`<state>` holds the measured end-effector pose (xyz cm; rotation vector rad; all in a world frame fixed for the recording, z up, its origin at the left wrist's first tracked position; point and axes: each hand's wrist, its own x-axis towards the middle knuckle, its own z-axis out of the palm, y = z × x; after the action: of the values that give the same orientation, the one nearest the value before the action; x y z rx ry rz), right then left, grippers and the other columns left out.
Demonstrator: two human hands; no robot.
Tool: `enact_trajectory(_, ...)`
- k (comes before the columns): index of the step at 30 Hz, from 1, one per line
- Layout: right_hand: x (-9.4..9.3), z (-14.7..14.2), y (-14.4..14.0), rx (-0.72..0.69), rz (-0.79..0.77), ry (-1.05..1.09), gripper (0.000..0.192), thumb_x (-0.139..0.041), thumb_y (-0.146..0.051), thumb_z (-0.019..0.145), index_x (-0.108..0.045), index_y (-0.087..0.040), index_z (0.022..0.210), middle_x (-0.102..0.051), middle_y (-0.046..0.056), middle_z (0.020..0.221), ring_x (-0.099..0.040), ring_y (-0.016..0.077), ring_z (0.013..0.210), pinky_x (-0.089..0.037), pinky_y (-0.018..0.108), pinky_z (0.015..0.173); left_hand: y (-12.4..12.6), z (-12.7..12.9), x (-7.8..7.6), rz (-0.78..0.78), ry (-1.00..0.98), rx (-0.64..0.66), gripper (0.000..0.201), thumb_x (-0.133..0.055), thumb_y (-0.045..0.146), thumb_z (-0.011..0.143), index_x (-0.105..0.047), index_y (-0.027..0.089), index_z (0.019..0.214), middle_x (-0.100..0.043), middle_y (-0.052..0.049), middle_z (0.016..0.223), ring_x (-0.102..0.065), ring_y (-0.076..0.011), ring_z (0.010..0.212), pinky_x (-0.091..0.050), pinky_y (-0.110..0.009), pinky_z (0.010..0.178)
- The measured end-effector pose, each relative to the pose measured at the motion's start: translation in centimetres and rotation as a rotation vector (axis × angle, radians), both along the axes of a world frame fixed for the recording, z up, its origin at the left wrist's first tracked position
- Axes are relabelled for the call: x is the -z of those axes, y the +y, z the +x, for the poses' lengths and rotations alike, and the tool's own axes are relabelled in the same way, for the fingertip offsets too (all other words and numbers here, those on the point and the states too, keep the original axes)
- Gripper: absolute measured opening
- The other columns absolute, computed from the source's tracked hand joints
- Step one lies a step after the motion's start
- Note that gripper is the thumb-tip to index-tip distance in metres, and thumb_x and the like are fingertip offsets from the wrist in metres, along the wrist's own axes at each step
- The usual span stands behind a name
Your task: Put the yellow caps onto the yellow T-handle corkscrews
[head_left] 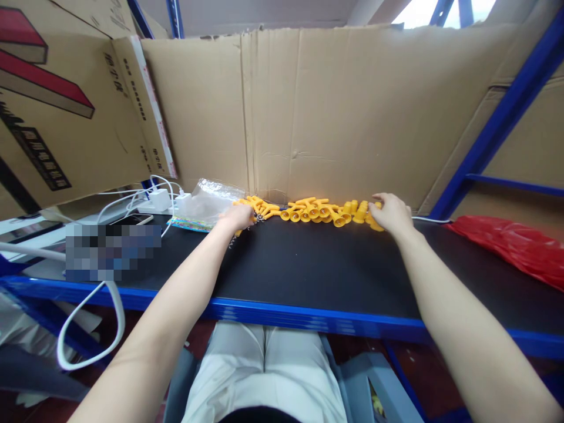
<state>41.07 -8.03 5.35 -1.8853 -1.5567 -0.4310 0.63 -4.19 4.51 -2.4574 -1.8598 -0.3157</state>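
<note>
A row of several small yellow plastic parts [314, 210] lies along the far edge of a black table top [308, 264], against a cardboard wall. My left hand [237, 217] rests at the left end of the row, fingers curled over some yellow parts and what looks like a small metal spring. My right hand [390, 212] sits at the right end, fingertips touching the last yellow parts. Whether either hand grips a part is hidden by the fingers.
A clear plastic bag [211, 200] lies left of the row, over a colourful packet. White chargers and cables [154, 200] and a phone [132, 220] sit far left. A red plastic bag [515, 247] lies at right. The table has a blue metal edge [308, 314].
</note>
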Motion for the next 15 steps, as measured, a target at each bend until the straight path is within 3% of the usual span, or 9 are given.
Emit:
enact_trajectory(4,-0.5,0.3,-0.5,0.04,0.015,0.006,0.037,-0.045,-0.033,0.082,-0.061,-0.018,0.111,-0.061,0.012,0.116,-0.054,0.0261,0.105,-0.039,0.039,0.085,-0.9,0.9,-0.9,0.137,-0.005,-0.041,0.027,-0.05,0.034,0.084,-0.062,0.021,0.105,-0.067,-0.013,0.102,-0.062,-0.026,0.093,-0.045,-0.032,0.075)
enact_trajectory(8,-0.9,1.2,-1.2,0.186,-0.024,0.038,0.038,-0.042,-0.031,0.085,-0.06,-0.017,0.115,-0.06,0.013,0.119,-0.054,0.0253,0.106,-0.039,0.038,0.085,-1.4,2.1,-1.0,0.228,-0.129,-0.024,0.03,-0.04,0.038,0.089,-0.06,0.018,0.1,-0.068,-0.013,0.096,-0.063,-0.0241,0.089,-0.045,-0.03,0.073)
enact_trajectory(12,-0.4,2.5,-1.3,0.303,-0.117,0.074,0.04,-0.042,-0.027,0.084,-0.058,-0.016,0.12,-0.056,0.015,0.124,-0.052,0.0273,0.11,-0.04,0.039,0.086,-1.7,3.0,-0.7,0.201,-0.177,-0.053,0.033,-0.039,0.037,0.089,-0.061,0.014,0.091,-0.068,-0.015,0.09,-0.064,-0.0237,0.088,-0.045,-0.03,0.075)
enact_trajectory(15,0.7,3.5,-0.8,0.303,-0.211,0.1,0.045,-0.043,-0.025,0.083,-0.054,-0.019,0.125,-0.053,0.015,0.128,-0.051,0.0288,0.113,-0.04,0.042,0.087,-2.0,3.4,-0.6,0.118,-0.177,-0.085,0.033,-0.038,0.033,0.088,-0.063,0.012,0.081,-0.068,-0.013,0.074,-0.065,-0.023,0.081,-0.046,-0.031,0.077)
